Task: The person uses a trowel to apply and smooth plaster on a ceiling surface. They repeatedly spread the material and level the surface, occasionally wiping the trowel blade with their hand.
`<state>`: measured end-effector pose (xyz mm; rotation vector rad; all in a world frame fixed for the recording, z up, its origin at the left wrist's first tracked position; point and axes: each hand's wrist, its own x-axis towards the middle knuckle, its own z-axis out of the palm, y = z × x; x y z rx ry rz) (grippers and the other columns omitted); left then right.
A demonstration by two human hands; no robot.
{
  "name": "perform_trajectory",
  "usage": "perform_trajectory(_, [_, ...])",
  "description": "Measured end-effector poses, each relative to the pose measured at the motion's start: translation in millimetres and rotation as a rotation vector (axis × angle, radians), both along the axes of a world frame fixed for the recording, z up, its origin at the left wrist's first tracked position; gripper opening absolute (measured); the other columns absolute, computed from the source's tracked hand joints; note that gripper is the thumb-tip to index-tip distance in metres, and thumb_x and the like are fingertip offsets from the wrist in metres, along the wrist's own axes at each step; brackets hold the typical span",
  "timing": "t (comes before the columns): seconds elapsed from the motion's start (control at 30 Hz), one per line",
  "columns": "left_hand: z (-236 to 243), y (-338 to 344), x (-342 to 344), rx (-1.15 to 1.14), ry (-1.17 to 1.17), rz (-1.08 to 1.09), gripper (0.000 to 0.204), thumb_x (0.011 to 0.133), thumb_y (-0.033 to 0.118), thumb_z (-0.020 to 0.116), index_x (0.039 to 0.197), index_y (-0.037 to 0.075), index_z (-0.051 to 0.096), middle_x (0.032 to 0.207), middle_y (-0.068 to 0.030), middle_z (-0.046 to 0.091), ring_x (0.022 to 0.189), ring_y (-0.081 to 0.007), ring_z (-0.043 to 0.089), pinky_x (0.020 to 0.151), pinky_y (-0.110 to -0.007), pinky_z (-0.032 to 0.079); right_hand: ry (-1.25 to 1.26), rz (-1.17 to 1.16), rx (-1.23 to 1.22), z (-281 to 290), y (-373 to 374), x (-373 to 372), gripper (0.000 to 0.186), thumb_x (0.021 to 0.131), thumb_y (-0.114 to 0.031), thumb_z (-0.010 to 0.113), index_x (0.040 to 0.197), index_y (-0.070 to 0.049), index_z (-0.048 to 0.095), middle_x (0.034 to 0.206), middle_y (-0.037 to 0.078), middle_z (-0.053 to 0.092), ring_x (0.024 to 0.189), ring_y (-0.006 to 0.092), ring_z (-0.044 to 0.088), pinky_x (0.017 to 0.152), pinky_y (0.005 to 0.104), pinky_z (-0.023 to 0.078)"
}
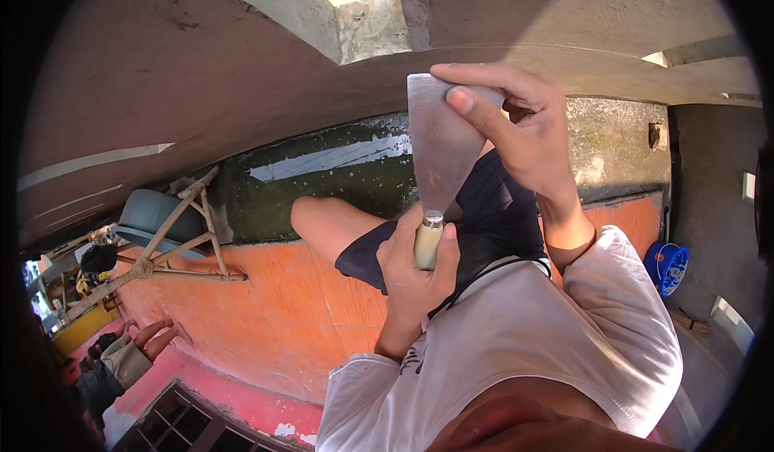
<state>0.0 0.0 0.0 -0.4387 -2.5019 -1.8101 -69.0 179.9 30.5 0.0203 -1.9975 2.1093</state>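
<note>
A putty knife (pixel 446 145) with a broad, flared metal blade and a pale yellowish handle is held up in front of me, blade end away from my body. My left hand (pixel 415 266) is wrapped round the handle, just below the metal collar. At the blade's far right corner, my right hand (pixel 520 121) pinches the metal between thumb and fingers. Faint brownish marks show on the blade near its neck.
An orange tiled floor (pixel 266 315) lies below, beside a dark, wet-looking strip (pixel 322 186). At left, a wooden pole frame (pixel 185 226) stands by a grey-blue tub (pixel 161 218). Another person (pixel 121 363) is at lower left. A blue bucket (pixel 667 266) is at right.
</note>
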Motion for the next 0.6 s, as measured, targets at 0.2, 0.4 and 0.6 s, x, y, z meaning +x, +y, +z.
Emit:
perform_trajectory(0.2, [-2.2,-2.6,7.0,0.053,-0.086,0.013,0.025,0.085,0.002,0.067,0.107,-0.006,0.058,0.07,-0.0079,0.061,0.055,-0.0126,0.055,0.052,-0.026,0.044,-0.098,0.024,-0.07,6.9,-5.9,6.1,0.02,0.093,-0.009,0.066,0.11,-0.001,0.072,0.091,0.003,0.071,0.079,0.0038,0.059,0.067,0.0194,0.047])
perform_trajectory(0.4, [-5.9,-10.4,3.1,0.441,-0.36,-0.148,0.037,0.088,0.014,0.064,0.118,-0.007,0.056,0.079,-0.0092,0.061,0.06,-0.0115,0.054,0.057,-0.023,0.043,0.075,0.063,-0.209,-9.6,-2.3,1.8,0.04,0.093,-0.013,0.068,0.129,0.001,0.059,0.086,0.005,0.068,0.073,0.0056,0.059,0.064,0.0201,0.046])
perform_trajectory(0.6, [15.0,-11.9,10.1,0.416,-0.446,-0.241,0.058,0.086,0.015,0.063,0.136,-0.01,0.047,0.082,-0.0092,0.056,0.062,-0.0141,0.051,0.057,-0.024,0.04,0.355,0.281,-0.325,-35.4,15.8,-11.6,0.066,0.095,-0.035,0.063,0.144,0.004,0.04,0.121,0.019,0.064,0.105,0.0212,0.062,0.093,0.0336,0.048])
